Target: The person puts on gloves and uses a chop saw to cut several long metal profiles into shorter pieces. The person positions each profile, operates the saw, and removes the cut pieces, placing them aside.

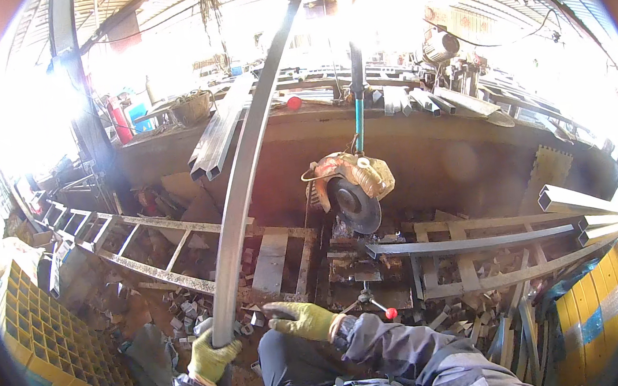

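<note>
At the near left of the scene, the long steel tube [238,184] stands almost on end, its lower end wrapped by the closed, yellow-gloved left hand [209,358] and its length curving up and away past the roofline at the far top. The right hand [299,319], also gloved, hovers open and flat just right of the tube's foot, holding nothing, above the scrap offcuts [187,314] littering the floor. By the look of it, the piece is being carried or swung toward the chop saw [353,189], which sits just right of centre with its disc raised over the cutting frame [468,241]; laying the tube down there would call for a second grip from the free hand and a slow tilt to the right. Room is tight: the tube's upper end sweeps near the hanging saw handle [357,93], the ladder-like steel frame [160,257] lies low on the left, a yellow grating [50,340] crowds the near-left corner, and stacked tubes [582,206] jut in from the right. The red-knobbed clamp lever [381,308] sticks up just beyond the right hand.
</note>
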A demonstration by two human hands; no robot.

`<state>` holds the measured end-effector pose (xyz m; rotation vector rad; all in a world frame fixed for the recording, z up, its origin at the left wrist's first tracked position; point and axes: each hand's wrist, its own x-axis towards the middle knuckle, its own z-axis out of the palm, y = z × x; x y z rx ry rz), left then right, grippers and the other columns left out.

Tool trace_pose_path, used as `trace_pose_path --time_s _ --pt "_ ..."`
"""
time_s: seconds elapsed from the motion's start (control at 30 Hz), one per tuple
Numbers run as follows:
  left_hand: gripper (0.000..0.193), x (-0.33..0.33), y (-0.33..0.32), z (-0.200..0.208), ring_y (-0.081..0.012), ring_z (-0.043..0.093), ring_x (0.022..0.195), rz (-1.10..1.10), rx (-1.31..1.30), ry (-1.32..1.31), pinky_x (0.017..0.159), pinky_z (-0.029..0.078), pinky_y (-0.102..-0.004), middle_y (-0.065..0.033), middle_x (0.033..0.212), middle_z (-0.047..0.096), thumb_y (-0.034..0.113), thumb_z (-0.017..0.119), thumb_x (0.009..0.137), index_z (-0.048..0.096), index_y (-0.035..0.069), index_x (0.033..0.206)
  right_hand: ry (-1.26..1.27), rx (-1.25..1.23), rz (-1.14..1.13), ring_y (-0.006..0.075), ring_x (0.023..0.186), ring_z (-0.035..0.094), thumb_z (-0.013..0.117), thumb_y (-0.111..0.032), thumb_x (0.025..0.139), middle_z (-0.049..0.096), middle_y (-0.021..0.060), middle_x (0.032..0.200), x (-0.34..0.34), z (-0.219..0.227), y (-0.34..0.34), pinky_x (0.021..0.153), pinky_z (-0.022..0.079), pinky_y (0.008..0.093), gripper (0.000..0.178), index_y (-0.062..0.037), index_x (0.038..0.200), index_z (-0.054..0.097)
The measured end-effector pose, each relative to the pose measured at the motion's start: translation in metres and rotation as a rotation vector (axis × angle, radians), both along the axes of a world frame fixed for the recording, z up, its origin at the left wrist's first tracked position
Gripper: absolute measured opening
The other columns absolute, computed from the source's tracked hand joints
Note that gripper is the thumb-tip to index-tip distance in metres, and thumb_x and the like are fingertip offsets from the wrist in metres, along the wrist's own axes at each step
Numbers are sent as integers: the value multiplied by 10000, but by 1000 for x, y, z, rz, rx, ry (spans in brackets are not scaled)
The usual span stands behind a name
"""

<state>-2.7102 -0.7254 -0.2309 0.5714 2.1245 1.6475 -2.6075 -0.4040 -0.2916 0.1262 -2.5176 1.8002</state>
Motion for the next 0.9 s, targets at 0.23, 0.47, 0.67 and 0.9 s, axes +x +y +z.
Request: trace_pose_path --time_s 0.23,0.47,0.67,0.9 --pt "485 19 -23 -47 -121 781 902 43 -140 -217 797 642 -330 -59 1056 875 307 980 1006 851 -38 1321 -155 -658 67 153 1331 717 846 -409 1187 792 35 1491 -68 14 -61 1155 590 379 620 -76 1688 697" --pt "822 20 -35 -10 -194 828 1112 -41 -257 -7 990 669 -378 -126 1284 881 337 1002 977 683 -9 1652 -208 -710 -105 173 1223 781 906 -393 1144 863 40 1356 -119 -10 -74 1043 642 418 532 -62 1548 808" --pt "971 68 -98 7 -324 858 1273 36 -500 293 1109 667 -433 -228 1357 868 364 1007 907 604 -13 1705 -215 -533 -219 181 1104 781 904 -395 1143 887 53 1240 -161 -29 -60 987 641 397 495 -53 1495 844" --pt "782 109 -149 -53 -221 765 1295 24 -163 -104 1123 630 -413 -100 1405 824 129 986 985 651 64 1689 -229 -737 -237 175 1130 781 906 -438 1130 878 46 1222 -204 -55 -50 966 635 374 494 -61 1445 863"
